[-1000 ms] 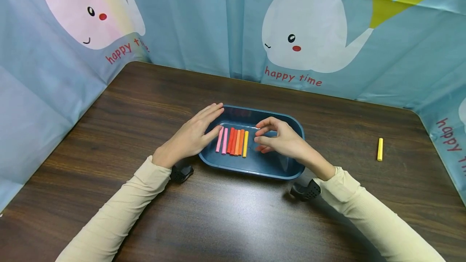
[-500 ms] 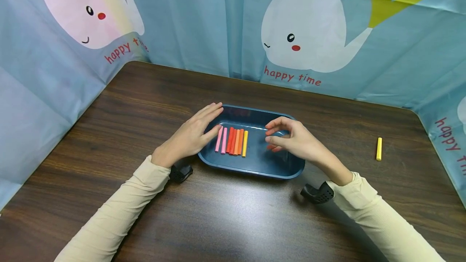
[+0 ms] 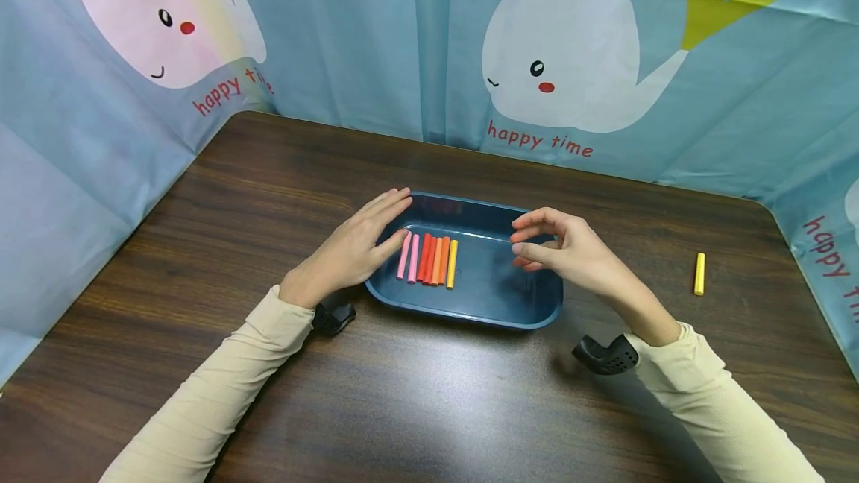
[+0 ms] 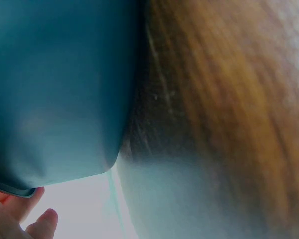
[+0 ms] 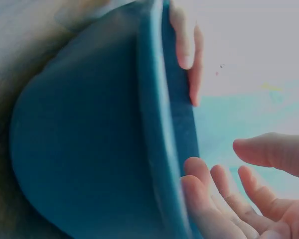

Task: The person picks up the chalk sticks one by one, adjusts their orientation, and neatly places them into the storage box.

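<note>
A dark blue oval tray (image 3: 496,304) stands on the table, holding a side-by-side row of crayon-like sticks (image 3: 429,261): pink, red, orange and yellow. At its left end rests my left hand (image 3: 359,241), fingers straight along the rim and thumb reaching over it beside the pink sticks. My right hand (image 3: 560,248) hovers over the tray's right end, fingers loosely bent with nothing between them. In the right wrist view, the right fingers (image 5: 204,199) overlap the tray rim, thumb apart. The left wrist view shows the tray's outer wall (image 4: 65,99) and a few left fingertips (image 4: 42,224).
One yellow stick (image 3: 699,274) lies alone on the wooden table (image 3: 429,408), right of the tray. A light blue curtain (image 3: 376,43) with whale prints hangs behind the table's back edge and at both sides.
My right hand has moved right, from beside the yellow stick in the row to the tray's right end. The left hand and the sticks have stayed where they were.
</note>
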